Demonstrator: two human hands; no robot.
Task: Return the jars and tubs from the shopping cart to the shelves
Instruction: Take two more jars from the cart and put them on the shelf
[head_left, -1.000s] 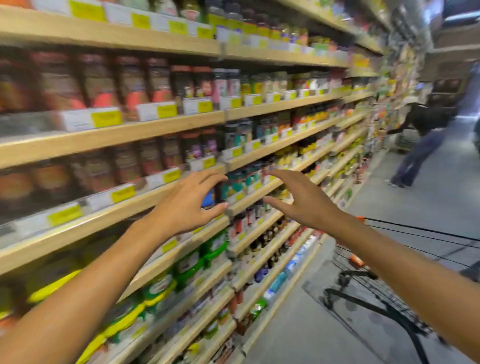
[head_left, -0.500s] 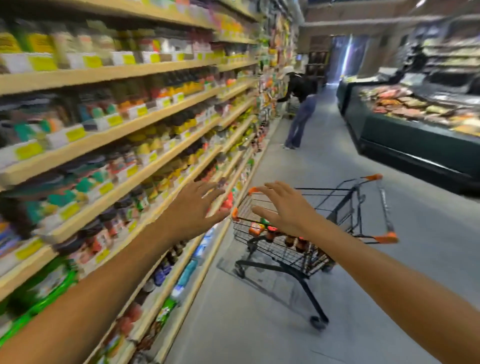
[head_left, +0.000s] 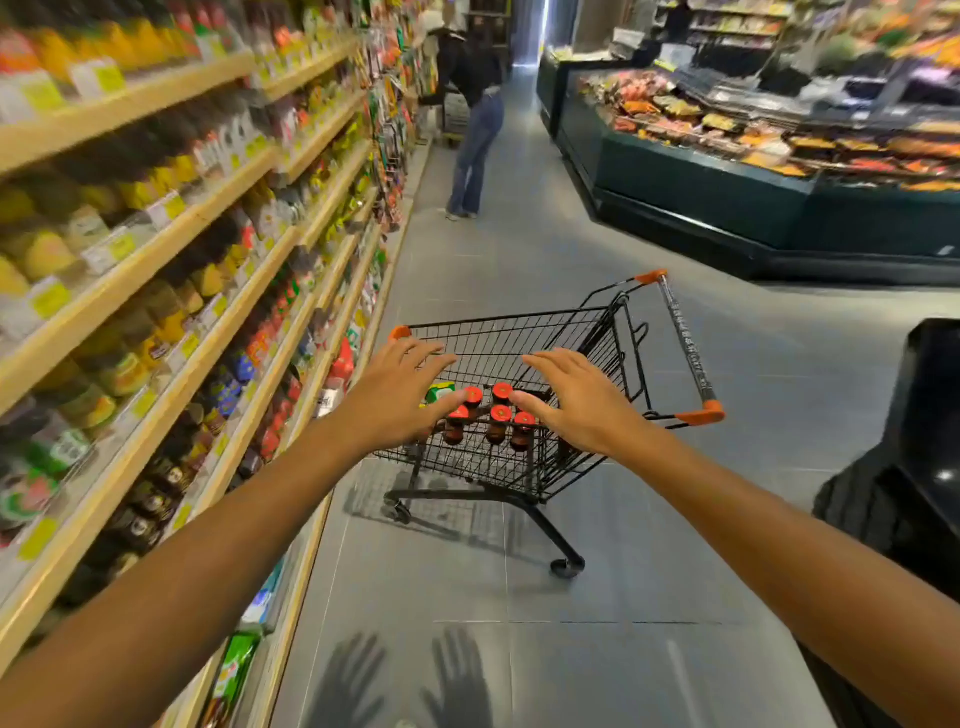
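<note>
Head view, left hand (head_left: 397, 396) and right hand (head_left: 574, 400) stretched toward the cart (head_left: 550, 332), fingers spread wide and holding nothing, red-lidded jars (head_left: 500, 411) upright in the cart basket, shelves (head_left: 156, 270) on the left, a person (head_left: 475, 130) down the aisle

1. Shopping cart (head_left: 540, 338): black wire grid, orange corner caps, grey handle bar with orange ends.
2. Jars (head_left: 497, 422) in the cart: dark brown bodies, red lids with a pale mark in the centre.
3. Tub (head_left: 439, 391) beside them: green and yellow top.
4. Shelves (head_left: 156, 260): light wood edges, yellow and white price tags.
5. Floor (head_left: 571, 649): grey tiles, dark hand shadows.
6. Display case (head_left: 701, 192): dark green.
</note>
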